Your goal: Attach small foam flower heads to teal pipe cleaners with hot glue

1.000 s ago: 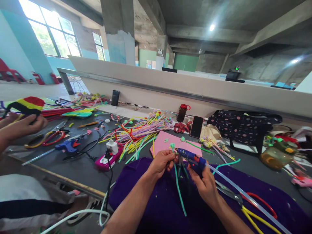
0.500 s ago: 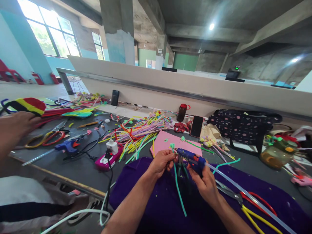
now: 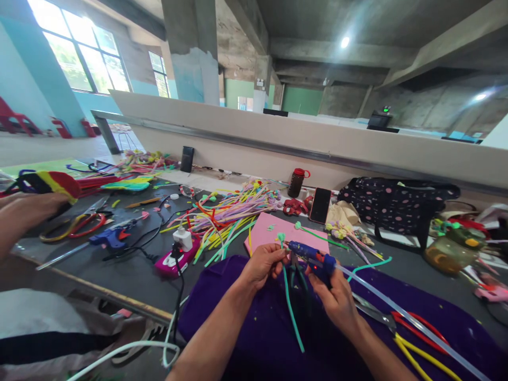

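My left hand is closed in a pinch on the top of a teal pipe cleaner that hangs down over a purple cloth. My right hand grips a blue glue gun, whose nozzle points left at the pinched spot. A clear glue stick runs out of the gun's back toward the lower right. A pink foam sheet lies just beyond my hands.
A heap of coloured pipe cleaners covers the dark table. A second glue gun, a pink power strip, scissors, a phone, a bottle and a spotted bag lie around. Another person's hand holds a striped piece at left.
My hands have barely moved; the glue gun has shifted slightly right. The other person's hand at left has lowered and turned the striped piece.
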A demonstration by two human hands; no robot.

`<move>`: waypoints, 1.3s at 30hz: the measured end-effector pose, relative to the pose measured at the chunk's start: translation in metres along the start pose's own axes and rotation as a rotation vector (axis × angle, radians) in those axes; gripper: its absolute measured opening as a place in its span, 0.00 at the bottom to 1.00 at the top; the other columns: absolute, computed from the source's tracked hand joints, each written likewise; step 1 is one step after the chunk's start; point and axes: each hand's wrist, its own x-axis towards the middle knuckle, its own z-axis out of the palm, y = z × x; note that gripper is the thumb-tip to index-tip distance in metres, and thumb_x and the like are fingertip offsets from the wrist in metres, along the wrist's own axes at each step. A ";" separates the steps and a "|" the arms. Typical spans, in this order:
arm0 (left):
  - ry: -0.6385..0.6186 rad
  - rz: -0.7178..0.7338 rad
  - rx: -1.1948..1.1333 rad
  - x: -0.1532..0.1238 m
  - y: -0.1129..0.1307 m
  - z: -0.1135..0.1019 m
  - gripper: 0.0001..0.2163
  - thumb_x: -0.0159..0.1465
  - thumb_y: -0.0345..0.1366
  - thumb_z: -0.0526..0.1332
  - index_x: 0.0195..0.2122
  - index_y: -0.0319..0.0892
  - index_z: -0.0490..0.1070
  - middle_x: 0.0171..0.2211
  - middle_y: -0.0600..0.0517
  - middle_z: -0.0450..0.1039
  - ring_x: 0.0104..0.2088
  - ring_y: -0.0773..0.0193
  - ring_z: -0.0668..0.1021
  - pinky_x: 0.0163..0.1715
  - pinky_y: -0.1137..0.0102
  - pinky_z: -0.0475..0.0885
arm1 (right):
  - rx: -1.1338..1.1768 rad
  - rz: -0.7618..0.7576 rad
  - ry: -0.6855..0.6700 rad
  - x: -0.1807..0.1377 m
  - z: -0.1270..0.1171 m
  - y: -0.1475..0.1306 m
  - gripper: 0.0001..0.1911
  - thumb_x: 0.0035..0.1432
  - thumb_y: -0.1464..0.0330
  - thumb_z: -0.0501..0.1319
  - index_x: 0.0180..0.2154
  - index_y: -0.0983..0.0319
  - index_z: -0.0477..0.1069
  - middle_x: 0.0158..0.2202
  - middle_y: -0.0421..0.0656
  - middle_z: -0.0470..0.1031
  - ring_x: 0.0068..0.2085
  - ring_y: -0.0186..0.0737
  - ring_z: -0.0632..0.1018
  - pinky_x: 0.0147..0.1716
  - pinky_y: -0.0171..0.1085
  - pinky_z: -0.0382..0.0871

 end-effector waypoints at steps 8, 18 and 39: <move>-0.006 0.003 -0.003 0.000 0.000 -0.001 0.13 0.53 0.43 0.60 0.22 0.37 0.67 0.08 0.58 0.61 0.07 0.77 0.60 0.08 0.80 0.52 | -0.017 -0.018 0.034 -0.002 -0.002 0.005 0.17 0.55 0.62 0.54 0.44 0.64 0.64 0.39 0.49 0.72 0.40 0.47 0.74 0.41 0.44 0.68; 0.001 0.008 -0.004 0.000 0.001 0.001 0.13 0.52 0.42 0.61 0.21 0.37 0.66 0.08 0.59 0.61 0.07 0.77 0.60 0.08 0.81 0.53 | 0.018 -0.016 -0.019 -0.001 -0.002 0.003 0.17 0.55 0.62 0.55 0.45 0.64 0.64 0.39 0.48 0.71 0.42 0.46 0.72 0.42 0.43 0.65; -0.103 -0.062 -0.073 -0.002 0.001 0.004 0.13 0.51 0.40 0.62 0.20 0.35 0.67 0.13 0.57 0.64 0.09 0.79 0.62 0.07 0.81 0.50 | -0.348 0.390 -0.080 0.045 -0.036 0.060 0.13 0.48 0.58 0.58 0.23 0.61 0.71 0.22 0.45 0.72 0.29 0.42 0.73 0.27 0.35 0.61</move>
